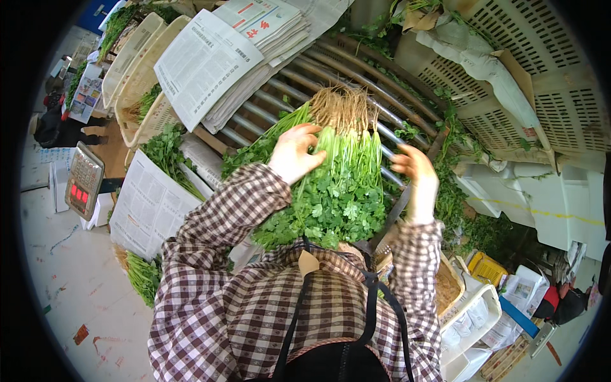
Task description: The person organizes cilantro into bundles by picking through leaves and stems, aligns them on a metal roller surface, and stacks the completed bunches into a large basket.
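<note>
A large bunch of coriander (346,200) lies before me on a rack of metal rollers (260,107). Its pale brown roots (341,107) point away from me, and its leaves reach my chest. My left hand (298,152) is over the left side of the stems, thumb and fingers apart. Whether it touches them is hard to tell. To the right of the bunch, slightly blurred, my right hand (414,164) is raised with curved fingers and nothing visible in it. More greens stick out leftward beneath my left hand.
Stacked newspapers (210,64) lie at the rack's far left. Plastic crates (148,102) and a digital scale display (85,180) stand left, near another person (59,126). Large perforated crates (518,86) and white foam boxes (530,191) border the right. Newspaper (152,203) covers greens at left.
</note>
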Tool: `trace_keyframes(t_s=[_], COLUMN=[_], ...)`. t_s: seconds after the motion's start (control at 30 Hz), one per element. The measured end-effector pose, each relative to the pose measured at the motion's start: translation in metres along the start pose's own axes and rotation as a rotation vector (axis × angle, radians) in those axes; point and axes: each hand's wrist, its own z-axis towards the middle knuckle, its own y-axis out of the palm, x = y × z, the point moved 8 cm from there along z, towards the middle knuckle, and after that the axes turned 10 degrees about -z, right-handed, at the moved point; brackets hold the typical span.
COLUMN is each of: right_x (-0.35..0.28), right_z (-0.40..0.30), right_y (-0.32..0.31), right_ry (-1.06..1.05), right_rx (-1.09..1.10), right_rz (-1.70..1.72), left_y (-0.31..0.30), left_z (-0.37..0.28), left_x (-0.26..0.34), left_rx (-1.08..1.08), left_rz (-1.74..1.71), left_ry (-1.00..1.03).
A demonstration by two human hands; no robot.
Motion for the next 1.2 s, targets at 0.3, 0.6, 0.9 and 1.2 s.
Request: trace_keyframes(t_s=[0.3,0.6,0.9,1.2], right_x=[0.024,0.034,-0.019,-0.046], right_z=[0.046,0.044,0.059,-0.002], right_y=[0.117,0.111,0.146,0.152], right_ry=[-0.132,-0.026,-0.534,-0.632], right_rx=[-0.187,-0.264,-0.069,-0.149], right_rz=[-0.629,-0.378,-0.823,-0.653], left_y=[0.005,-0.006,-0.017,-0.005], left_z=[-0.027,-0.042,-0.038,-0.038], left_x=[0.002,-0.012,0.002,0.003], left_rx=[-0.02,0.016,0.098,0.106], left_rz=[0.125,0.021,0.033,-0.002], left_ry=[-0.072,-0.001,-0.059,-0.053])
